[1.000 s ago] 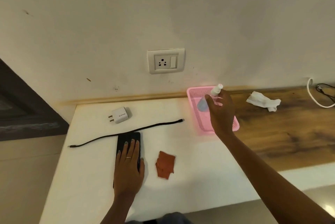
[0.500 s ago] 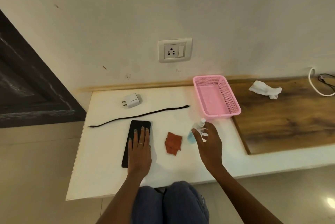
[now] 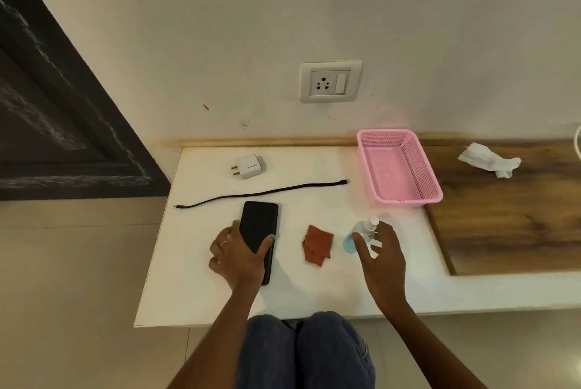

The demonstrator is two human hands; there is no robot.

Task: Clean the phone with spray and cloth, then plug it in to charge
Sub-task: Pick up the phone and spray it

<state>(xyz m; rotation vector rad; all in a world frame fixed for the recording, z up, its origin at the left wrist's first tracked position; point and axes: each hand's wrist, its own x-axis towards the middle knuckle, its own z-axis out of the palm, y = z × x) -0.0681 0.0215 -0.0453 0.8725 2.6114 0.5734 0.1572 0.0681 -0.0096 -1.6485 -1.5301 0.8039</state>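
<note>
Left hand [image 3: 239, 254] grips the phone [image 3: 258, 235] across its width, thumb on one edge and fingers on the other, phone low on the white table [image 3: 195, 288]. Right hand [image 3: 382, 259] wraps the spray bottle [image 3: 361, 233]; the rust cloth [image 3: 317, 244] lies flat between the hands. Aim the nozzle at the screen, mist lightly, keep liquid off the ports. Charger [image 3: 249, 166] and cable [image 3: 261, 193] sit beyond the left hand.

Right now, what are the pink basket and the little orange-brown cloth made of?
The pink basket looks like moulded plastic: its walls are a stiff mesh of tiny holes with a smooth, slightly shiny rim. The orange-brown cloth looks like soft matte fabric, since it lies crumpled in folds, perhaps microfibre, though the weave is too small to tell.
</note>
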